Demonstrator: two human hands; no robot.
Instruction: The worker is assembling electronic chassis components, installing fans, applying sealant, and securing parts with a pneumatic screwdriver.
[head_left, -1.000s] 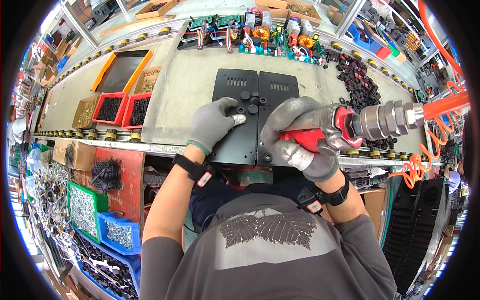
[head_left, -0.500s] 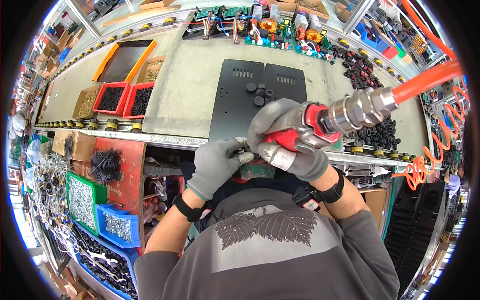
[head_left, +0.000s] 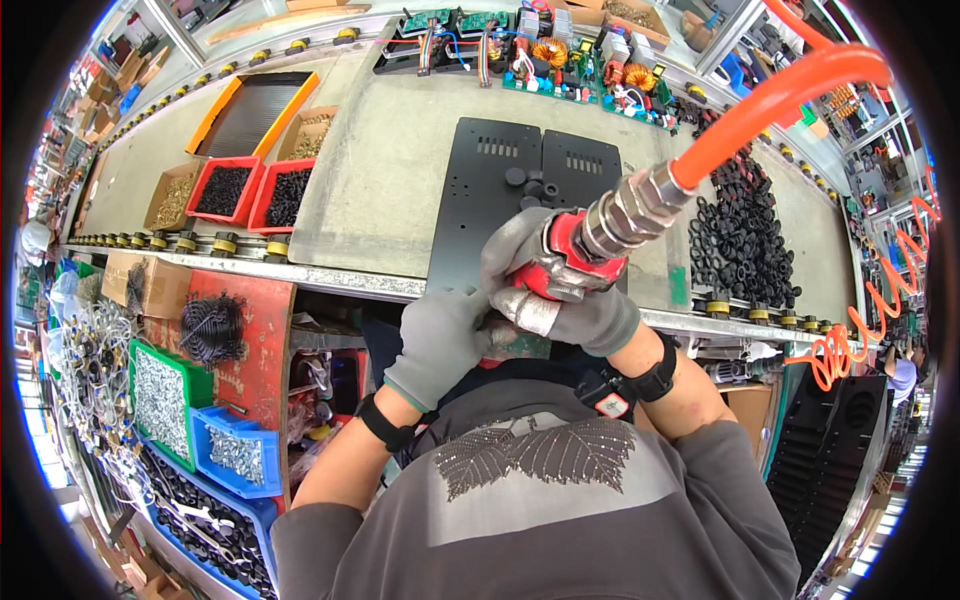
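My right hand (head_left: 565, 318), in a grey glove with pale fingertips, is wrapped around a red air screwdriver (head_left: 562, 268). A metal fitting (head_left: 632, 212) joins the tool to an orange hose (head_left: 775, 100). My left hand (head_left: 440, 342), gloved too, is closed at the near edge of a black metal panel (head_left: 465, 190), its fingertips beside my right hand. What those fingertips pinch is hidden, and so is the tool's tip. Slots run along the panel's far part. Several round black knobs (head_left: 518, 178) sit on its middle.
Red bins of black parts (head_left: 228, 190) and boxes of brass-coloured parts (head_left: 172, 200) stand left on the bench. Circuit boards (head_left: 545, 65) line the far side; black caps (head_left: 745, 240) are heaped right. Below left are green (head_left: 165, 400) and blue (head_left: 238, 450) bins of metal hardware.
My right hand and the screwdriver have shifted left and tilted, swinging the hose leftward. My left hand has moved slightly right, toward the tool. The panel sits slightly further right in view.
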